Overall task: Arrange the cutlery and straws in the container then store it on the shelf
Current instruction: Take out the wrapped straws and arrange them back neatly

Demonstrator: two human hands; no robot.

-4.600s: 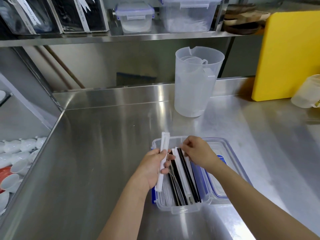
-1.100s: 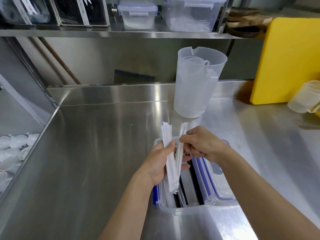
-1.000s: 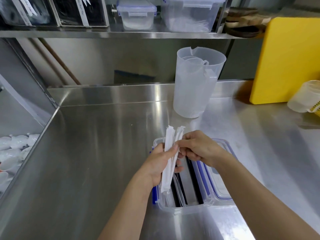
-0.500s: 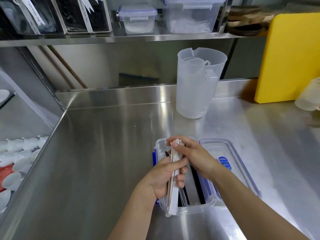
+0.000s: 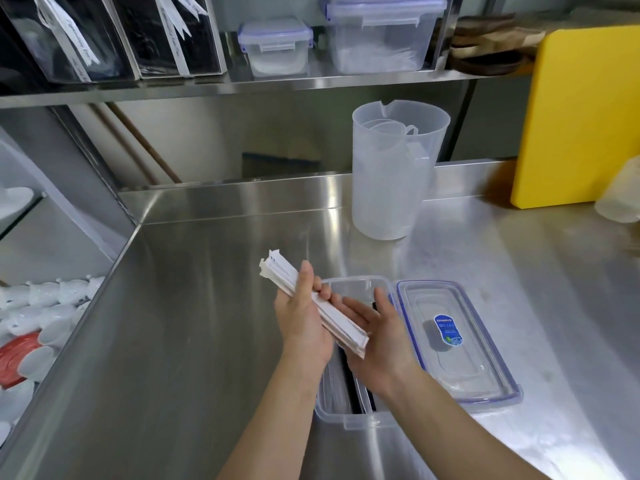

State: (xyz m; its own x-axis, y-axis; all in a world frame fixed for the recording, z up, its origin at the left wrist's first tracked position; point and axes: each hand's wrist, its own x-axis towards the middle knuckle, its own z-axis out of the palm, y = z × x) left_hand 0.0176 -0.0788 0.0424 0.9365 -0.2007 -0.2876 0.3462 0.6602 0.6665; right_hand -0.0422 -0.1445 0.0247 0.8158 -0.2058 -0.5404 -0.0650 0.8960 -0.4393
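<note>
Wrapped straws point(image 5: 313, 303) lie bundled across both hands above the open container point(image 5: 349, 407) near the bench's front edge. Left hand point(image 5: 304, 327) clasps the bundle; right hand point(image 5: 377, 337), palm open, supports its lower end. Lid point(image 5: 457, 341) lies just right of the container.

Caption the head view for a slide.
Both hands hold wrapped straws above the open container, lid beside it.

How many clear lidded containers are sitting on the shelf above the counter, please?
2: a small container at the middle of the shelf, and a larger container just to its right. Others may sit outside the view.
</note>
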